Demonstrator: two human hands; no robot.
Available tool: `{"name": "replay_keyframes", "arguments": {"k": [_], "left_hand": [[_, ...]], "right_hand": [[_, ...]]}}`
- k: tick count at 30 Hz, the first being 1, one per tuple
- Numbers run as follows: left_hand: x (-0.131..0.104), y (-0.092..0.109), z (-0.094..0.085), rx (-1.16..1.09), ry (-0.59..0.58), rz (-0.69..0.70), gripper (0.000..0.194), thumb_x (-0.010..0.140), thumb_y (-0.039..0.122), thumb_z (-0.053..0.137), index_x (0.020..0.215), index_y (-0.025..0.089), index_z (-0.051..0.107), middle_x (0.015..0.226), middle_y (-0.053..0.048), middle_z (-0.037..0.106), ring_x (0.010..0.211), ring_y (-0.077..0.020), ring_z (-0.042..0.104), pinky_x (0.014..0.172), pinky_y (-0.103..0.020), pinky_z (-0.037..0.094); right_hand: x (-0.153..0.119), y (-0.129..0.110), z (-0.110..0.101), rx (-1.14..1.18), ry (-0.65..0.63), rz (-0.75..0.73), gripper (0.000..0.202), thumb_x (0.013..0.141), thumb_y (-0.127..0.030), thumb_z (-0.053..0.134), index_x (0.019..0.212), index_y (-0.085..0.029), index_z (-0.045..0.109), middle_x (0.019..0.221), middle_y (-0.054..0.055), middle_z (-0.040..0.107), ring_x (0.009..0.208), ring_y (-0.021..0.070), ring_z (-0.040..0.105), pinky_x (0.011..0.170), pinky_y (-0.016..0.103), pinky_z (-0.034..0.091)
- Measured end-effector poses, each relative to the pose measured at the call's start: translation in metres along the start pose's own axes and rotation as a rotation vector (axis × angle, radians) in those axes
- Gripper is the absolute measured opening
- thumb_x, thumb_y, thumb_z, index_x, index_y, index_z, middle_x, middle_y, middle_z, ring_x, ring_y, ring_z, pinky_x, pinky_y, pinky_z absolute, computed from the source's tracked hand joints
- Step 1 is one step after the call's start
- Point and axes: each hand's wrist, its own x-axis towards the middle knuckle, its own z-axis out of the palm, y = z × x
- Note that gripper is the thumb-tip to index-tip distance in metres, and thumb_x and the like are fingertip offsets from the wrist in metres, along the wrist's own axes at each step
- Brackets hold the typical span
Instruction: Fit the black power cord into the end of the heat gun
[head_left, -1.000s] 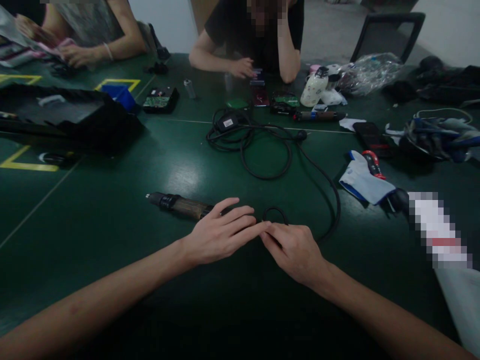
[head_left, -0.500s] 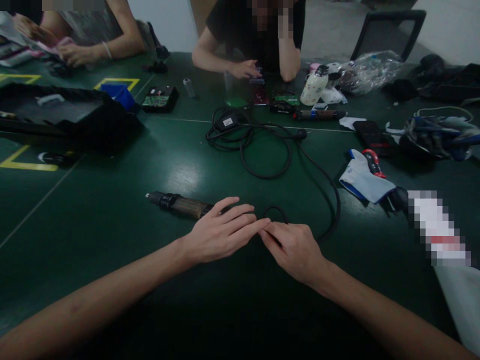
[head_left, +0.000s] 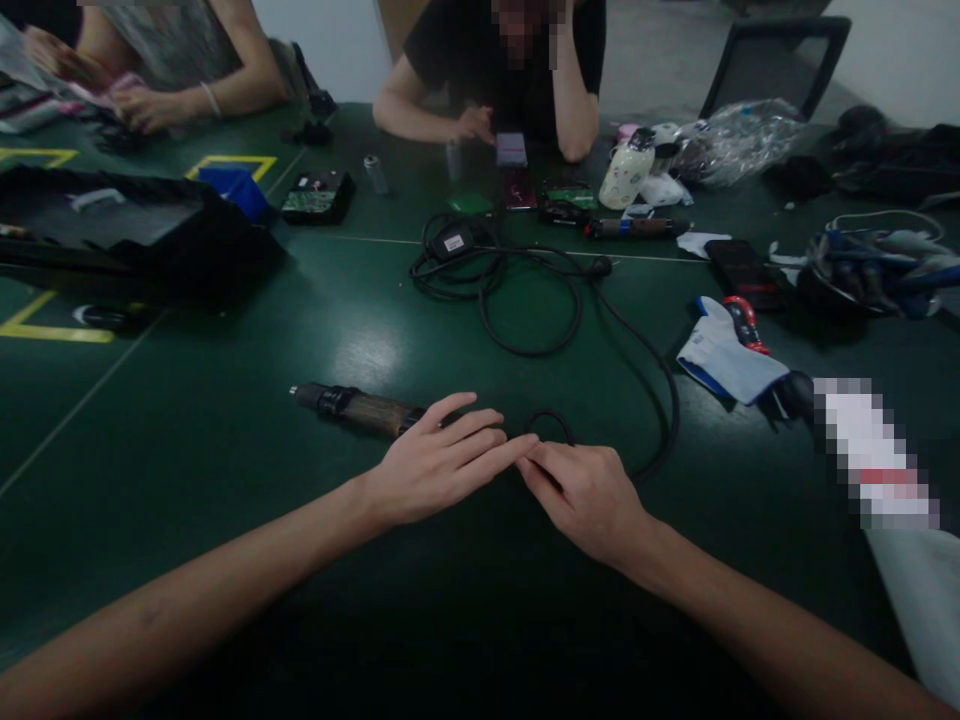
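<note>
In the head view, the left hand (head_left: 439,470) is lying loosely spread over the rear of the electric screwdriver (head_left: 367,411), gripping nothing visible, while the right hand (head_left: 589,490) is curling beside the black cord (head_left: 664,390), its grip hidden, so I cannot tell whether it is pinching anything. The screwdriver is resting on the green table (head_left: 225,400), not lifted, and the plug (head_left: 601,266) is lying unconnected near the coils, so nothing is visibly being driven. Its slim barrel is showing a dark nose, black collar and worn brownish body.
</note>
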Motion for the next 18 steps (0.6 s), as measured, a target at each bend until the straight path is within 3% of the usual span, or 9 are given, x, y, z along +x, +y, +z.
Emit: {"name": "replay_keyframes", "arguments": {"k": [6,18], "left_hand": [[0.0004,-0.0006,-0.0013,0.010,-0.008,0.062,0.051,0.099,0.018,0.059,0.149,0.022,0.048,0.121,-0.001,0.071,0.127,-0.0179,0.057,0.126,-0.043,0.024],[-0.0002,-0.0012,-0.0007,0.013,-0.005,0.048,0.053,0.100,0.017,0.059,0.151,0.021,0.046,0.121,-0.001,0.071,0.126,-0.0173,0.057,0.126,-0.043,0.026]], "right_hand": [[-0.0002,0.0013,0.0008,0.021,-0.003,0.007,0.024,0.107,-0.027,0.044,0.099,-0.017,0.064,0.090,0.003,0.072,0.074,0.0156,0.067,0.071,0.029,0.044],[-0.0001,0.0010,0.0013,-0.003,0.007,-0.009,0.024,0.108,-0.028,0.044,0.099,-0.017,0.064,0.089,0.002,0.073,0.073,0.0155,0.067,0.069,0.029,0.043]]}}
